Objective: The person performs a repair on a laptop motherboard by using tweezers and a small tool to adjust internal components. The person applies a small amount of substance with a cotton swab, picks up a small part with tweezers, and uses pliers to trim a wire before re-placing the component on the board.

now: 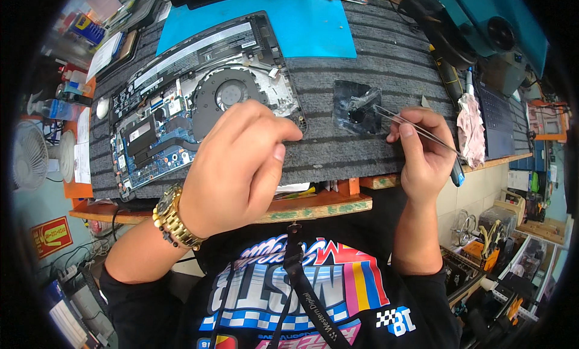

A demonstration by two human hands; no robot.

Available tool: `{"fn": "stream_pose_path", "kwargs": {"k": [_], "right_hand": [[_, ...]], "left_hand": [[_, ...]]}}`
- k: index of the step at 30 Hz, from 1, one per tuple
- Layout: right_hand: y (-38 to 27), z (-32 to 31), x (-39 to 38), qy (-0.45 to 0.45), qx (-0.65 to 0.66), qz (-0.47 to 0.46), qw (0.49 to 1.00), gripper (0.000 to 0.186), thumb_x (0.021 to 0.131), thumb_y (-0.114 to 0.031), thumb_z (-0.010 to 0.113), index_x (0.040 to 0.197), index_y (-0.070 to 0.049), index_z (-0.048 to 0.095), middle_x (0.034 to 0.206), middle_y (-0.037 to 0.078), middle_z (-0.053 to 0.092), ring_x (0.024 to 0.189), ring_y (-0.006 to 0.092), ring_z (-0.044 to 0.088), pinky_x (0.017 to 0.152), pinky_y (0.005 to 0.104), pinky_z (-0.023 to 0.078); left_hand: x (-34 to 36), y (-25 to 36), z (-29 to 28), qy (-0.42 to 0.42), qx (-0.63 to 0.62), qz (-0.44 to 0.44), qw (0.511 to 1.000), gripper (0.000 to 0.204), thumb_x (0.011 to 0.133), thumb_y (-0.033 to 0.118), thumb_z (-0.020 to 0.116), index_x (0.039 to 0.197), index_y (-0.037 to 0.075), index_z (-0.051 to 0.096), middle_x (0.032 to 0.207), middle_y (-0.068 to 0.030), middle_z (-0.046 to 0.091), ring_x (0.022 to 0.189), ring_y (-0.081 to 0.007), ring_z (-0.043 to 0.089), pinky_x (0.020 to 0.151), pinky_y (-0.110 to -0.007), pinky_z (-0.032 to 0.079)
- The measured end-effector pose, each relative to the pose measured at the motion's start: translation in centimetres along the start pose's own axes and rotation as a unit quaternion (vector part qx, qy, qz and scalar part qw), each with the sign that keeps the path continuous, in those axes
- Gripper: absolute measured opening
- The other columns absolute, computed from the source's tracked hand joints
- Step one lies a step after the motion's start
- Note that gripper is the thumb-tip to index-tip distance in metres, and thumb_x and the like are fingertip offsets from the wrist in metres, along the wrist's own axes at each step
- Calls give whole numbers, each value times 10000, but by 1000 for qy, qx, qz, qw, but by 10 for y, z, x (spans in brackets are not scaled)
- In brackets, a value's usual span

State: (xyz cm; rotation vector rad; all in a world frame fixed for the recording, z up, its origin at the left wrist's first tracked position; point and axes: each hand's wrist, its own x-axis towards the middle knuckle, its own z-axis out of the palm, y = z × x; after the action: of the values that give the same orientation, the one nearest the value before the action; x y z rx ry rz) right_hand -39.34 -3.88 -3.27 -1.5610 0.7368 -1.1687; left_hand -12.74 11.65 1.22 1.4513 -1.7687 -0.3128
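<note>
An opened laptop point(148, 77) lies on the grey ridged mat, its battery, fan point(226, 91) and blue board exposed. My left hand point(238, 162) is held over its lower right part, with curled fingers closed near the corner; whatever they may hold is hidden. My right hand point(422, 156), right of the laptop, grips thin metal tweezers point(437, 141) between thumb and fingers. Their tips point left onto a small black pouch point(348, 123) of crinkled plastic, over a small dark bit that I cannot make out clearly.
A turquoise mat point(316, 29) lies behind the laptop. At the right are a crumpled pink cloth point(470, 132), a second laptop point(497, 120) and dark equipment point(446, 29). A fan point(30, 150) and bottles point(63, 111) stand at the left. The wooden bench edge point(319, 207) runs nearest me.
</note>
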Motion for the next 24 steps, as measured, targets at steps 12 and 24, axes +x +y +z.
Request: {"fn": "stream_pose_path", "kwargs": {"k": [12,24], "right_hand": [[2,0,-7,-38,-201,-191,960,179,898,108,730,1072,71,707,1026,218,791,897,277,751,835,361,595],[-1,8,-4,-82,-278,-275,917,220,814,124,769,1013,45,718,986,190,796,932,363,786,891,449,629]], "left_hand": [[0,-5,-15,-42,44,-37,997,116,916,-4,831,986,11,740,915,-111,752,794,-245,744,716,-325,595],[28,-8,-11,166,-195,-149,955,178,1088,131,739,1192,-12,723,987,-47,753,811,-85,675,713,-224,515]]}}
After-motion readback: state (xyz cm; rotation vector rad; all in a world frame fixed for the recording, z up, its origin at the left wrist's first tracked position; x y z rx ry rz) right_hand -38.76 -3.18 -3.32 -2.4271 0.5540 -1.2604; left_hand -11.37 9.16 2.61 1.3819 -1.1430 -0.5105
